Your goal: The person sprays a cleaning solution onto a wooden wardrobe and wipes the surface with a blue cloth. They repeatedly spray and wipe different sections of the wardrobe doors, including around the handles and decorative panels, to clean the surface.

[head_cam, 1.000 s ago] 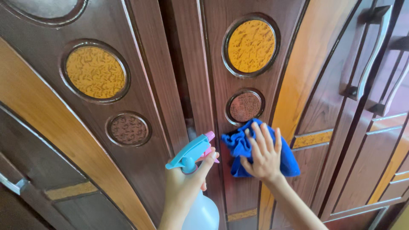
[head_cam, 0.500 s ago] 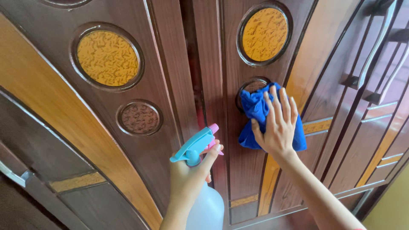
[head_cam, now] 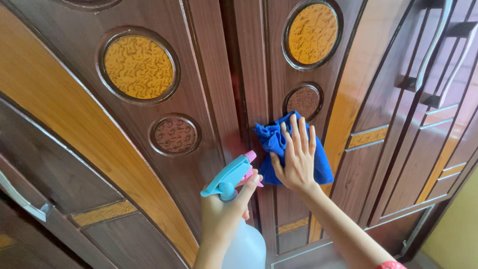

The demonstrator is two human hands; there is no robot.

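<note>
My right hand [head_cam: 296, 157] lies flat, fingers spread, on a blue cloth [head_cam: 273, 141] pressed against the dark brown wardrobe door [head_cam: 279, 65], just below a small round brown inset [head_cam: 303, 101]. My left hand [head_cam: 224, 211] grips a spray bottle [head_cam: 246, 245] with a clear body, a teal head [head_cam: 226, 178] and a pink nozzle, held in front of the gap between the two doors. The nozzle points up and right toward the cloth.
The wardrobe doors carry round yellow textured insets [head_cam: 139, 67] [head_cam: 312, 33], a smaller brown inset [head_cam: 175, 135] and curved light-wood bands [head_cam: 74, 129]. Metal handles sit at the upper right [head_cam: 433, 45] and lower left [head_cam: 22, 197]. A yellow wall [head_cam: 455, 234] shows at the lower right.
My right hand slid the blue cloth up over the small brown inset, then back down and left below it. The spray bottle stayed roughly where it was.
</note>
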